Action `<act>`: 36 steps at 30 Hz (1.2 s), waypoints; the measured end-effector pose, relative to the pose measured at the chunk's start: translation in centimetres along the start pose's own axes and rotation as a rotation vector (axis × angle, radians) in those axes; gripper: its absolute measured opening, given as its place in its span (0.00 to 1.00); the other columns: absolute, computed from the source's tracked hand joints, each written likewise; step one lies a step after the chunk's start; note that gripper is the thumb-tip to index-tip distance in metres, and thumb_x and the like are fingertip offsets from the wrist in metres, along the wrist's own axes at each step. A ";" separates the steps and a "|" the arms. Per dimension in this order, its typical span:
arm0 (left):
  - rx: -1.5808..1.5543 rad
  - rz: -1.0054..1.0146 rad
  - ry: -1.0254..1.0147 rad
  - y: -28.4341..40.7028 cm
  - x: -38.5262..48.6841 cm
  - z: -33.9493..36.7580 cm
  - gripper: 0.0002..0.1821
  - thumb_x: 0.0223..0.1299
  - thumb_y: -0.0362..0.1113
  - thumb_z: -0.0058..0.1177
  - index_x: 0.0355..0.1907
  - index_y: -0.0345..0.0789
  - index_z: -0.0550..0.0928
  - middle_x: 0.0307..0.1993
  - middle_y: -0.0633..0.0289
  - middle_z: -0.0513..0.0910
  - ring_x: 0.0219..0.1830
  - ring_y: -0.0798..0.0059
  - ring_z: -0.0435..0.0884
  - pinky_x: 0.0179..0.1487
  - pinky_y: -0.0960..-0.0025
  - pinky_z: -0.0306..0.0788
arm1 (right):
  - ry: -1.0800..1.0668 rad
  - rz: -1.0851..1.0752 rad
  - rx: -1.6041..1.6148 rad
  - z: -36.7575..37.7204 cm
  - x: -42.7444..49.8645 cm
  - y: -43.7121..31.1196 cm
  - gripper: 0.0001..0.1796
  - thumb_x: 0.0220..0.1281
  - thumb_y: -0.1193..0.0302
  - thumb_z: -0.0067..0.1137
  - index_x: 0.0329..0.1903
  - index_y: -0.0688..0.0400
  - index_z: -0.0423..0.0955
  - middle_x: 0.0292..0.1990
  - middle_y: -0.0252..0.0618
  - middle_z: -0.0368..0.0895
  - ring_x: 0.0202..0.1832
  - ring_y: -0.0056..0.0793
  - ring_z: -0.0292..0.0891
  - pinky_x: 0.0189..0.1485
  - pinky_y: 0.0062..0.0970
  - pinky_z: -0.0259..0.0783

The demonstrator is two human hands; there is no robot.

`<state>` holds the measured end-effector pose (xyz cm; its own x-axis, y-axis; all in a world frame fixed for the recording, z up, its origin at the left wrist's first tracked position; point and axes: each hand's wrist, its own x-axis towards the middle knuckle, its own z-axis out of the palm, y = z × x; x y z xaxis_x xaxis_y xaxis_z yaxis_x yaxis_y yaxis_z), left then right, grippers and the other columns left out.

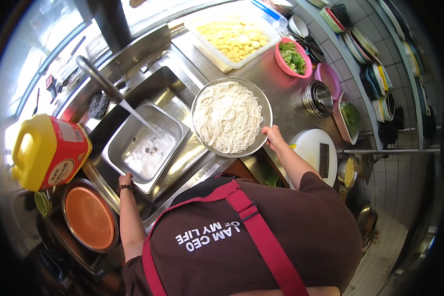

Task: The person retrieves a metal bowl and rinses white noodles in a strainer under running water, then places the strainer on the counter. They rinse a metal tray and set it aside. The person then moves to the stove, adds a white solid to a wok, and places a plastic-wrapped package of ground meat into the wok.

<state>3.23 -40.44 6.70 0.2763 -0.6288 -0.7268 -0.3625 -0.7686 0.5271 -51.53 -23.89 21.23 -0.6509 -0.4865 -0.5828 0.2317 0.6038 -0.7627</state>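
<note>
My left hand [125,180] grips the near rim of a rectangular stainless steel pan [109,157] in the sink. Water from the faucet [101,79] runs into the pan, and a few small dark spots show in the pan. With my right hand [273,137] I hold the rim of a round metal bowl or strainer [267,111]; which of the two, I cannot tell. White noodles [227,116] fill it. It sits at the right edge of the sink [177,88], partly over the steel counter.
A yellow oil jug [33,151] stands left of the sink, near an orange basin [88,218]. On the counter [259,83] are a tub of yellow pieces [231,37], a pink bowl of greens [293,57], stacked steel bowls [317,98] and a white cutting board with a cleaver [324,161].
</note>
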 end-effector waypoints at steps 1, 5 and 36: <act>-0.003 0.004 0.000 0.1 0.3 0.1 0.13 0.36 0.33 0.49 0.27 0.28 0.70 0.14 0.59 0.68 0.11 0.72 0.64 0.16 0.68 0.57 | 0.033 -0.003 -0.012 0.3 0.0 0.1 0.06 0.39 0.75 0.49 0.22 0.64 0.66 0.14 0.38 0.67 0.08 0.24 0.59 0.06 0.21 0.51; -0.015 0.019 0.091 0.3 1.6 1.0 0.19 0.37 0.33 0.51 0.37 0.28 0.71 0.20 0.57 0.72 0.18 0.68 0.70 0.21 0.66 0.63 | 0.029 -0.012 -0.014 0.6 -0.3 -0.2 0.05 0.39 0.75 0.49 0.20 0.64 0.66 0.12 0.37 0.66 0.07 0.24 0.58 0.06 0.22 0.51; -0.379 0.065 -0.809 10.2 -19.8 21.8 0.26 0.47 0.25 0.35 0.54 0.37 0.61 0.47 0.55 0.71 0.43 0.57 0.74 0.39 0.53 0.73 | 0.848 -0.210 0.173 -34.2 17.6 3.5 0.15 0.48 0.73 0.51 0.42 0.60 0.71 0.33 0.39 0.76 0.33 0.29 0.73 0.33 0.26 0.69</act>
<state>-25.37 -33.27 16.80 -0.4986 -0.5072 -0.7029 0.0022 -0.8117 0.5841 -86.90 -8.73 17.86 -0.9926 0.0962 -0.0746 0.1083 0.4176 -0.9021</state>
